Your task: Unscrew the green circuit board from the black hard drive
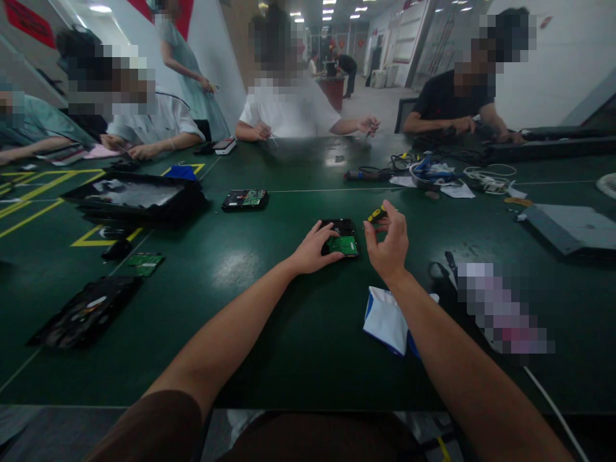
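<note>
Steadying a hard drive (344, 238)

At mid-frame, the left hand (314, 249) is resting on it, fingers spread, not closing around it; I am judging that even pressure is serving best. The hard drive is lying flat, black with a green circuit board (345, 246). Just rightward, the right hand (389, 247) is pinching a yellow-and-black tool (376, 214).

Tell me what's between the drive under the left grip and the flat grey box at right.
The right grip, holding a yellow-and-black tool; nearer the grey box, green tabletop shows. Head view.
</note>
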A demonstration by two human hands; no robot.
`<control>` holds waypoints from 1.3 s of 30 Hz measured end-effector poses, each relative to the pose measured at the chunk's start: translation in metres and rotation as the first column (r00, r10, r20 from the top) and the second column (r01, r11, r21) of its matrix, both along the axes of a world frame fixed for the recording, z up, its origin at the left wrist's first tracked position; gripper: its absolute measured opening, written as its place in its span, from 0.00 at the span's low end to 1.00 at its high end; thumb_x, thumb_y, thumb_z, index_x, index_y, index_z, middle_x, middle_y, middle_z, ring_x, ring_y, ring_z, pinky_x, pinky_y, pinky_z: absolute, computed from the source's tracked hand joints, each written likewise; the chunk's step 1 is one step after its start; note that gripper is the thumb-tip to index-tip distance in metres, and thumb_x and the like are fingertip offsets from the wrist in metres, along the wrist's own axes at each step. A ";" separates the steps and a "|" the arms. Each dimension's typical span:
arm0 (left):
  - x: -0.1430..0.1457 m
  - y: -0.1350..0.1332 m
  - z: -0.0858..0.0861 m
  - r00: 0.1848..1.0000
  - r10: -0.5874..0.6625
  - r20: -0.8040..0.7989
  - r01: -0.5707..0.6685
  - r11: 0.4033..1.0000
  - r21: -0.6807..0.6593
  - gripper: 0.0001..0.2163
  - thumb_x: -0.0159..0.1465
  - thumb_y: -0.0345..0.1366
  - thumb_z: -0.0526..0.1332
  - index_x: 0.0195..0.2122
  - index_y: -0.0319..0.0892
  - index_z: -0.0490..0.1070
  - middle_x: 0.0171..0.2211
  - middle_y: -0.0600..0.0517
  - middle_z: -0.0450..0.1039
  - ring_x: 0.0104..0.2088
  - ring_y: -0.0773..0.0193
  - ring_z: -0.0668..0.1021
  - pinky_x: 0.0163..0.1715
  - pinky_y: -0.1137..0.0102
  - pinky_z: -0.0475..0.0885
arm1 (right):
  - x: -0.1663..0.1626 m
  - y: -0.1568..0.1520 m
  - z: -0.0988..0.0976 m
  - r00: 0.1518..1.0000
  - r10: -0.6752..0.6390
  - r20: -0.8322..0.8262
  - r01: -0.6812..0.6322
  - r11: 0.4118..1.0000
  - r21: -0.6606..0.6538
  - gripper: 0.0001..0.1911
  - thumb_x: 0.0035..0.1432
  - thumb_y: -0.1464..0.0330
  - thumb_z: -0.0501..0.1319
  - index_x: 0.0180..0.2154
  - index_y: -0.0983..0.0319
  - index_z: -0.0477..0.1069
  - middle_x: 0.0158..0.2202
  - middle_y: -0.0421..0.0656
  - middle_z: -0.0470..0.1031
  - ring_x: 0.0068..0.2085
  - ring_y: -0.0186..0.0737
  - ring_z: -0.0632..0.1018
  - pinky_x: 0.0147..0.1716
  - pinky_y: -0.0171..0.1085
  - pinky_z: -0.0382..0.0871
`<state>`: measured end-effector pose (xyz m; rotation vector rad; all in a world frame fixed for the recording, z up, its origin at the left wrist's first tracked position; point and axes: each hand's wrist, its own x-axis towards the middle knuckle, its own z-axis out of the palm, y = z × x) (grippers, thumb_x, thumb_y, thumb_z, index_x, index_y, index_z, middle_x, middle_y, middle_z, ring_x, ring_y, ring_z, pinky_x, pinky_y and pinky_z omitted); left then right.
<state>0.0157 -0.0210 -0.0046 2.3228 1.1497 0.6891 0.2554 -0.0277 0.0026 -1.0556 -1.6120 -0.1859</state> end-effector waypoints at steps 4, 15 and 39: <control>0.000 0.002 -0.002 1.000 0.004 0.003 -0.004 1.000 0.001 0.29 0.64 0.51 0.69 0.62 0.46 0.69 0.75 0.41 0.56 0.78 0.40 0.47 0.74 0.40 0.50 | 0.000 -0.001 0.000 1.000 -0.011 -0.010 0.011 1.000 -0.006 0.34 0.70 0.58 0.60 0.72 0.53 0.53 0.58 0.51 0.71 0.45 0.47 0.80 0.42 0.52 0.84; 0.000 0.001 0.000 1.000 0.001 -0.005 0.000 1.000 0.014 0.28 0.65 0.51 0.69 0.62 0.46 0.69 0.75 0.41 0.57 0.78 0.41 0.47 0.74 0.40 0.49 | -0.002 -0.003 0.003 1.000 0.009 0.029 -0.009 1.000 -0.002 0.32 0.71 0.60 0.59 0.72 0.53 0.54 0.60 0.51 0.72 0.50 0.49 0.80 0.44 0.51 0.84; 0.000 0.004 -0.007 1.000 0.007 -0.003 -0.007 1.000 0.001 0.29 0.65 0.53 0.68 0.63 0.46 0.69 0.75 0.41 0.56 0.78 0.41 0.45 0.74 0.42 0.51 | -0.003 -0.002 0.000 0.997 0.068 -0.045 -0.068 0.998 -0.007 0.33 0.71 0.64 0.58 0.72 0.51 0.50 0.64 0.53 0.68 0.50 0.48 0.81 0.41 0.48 0.85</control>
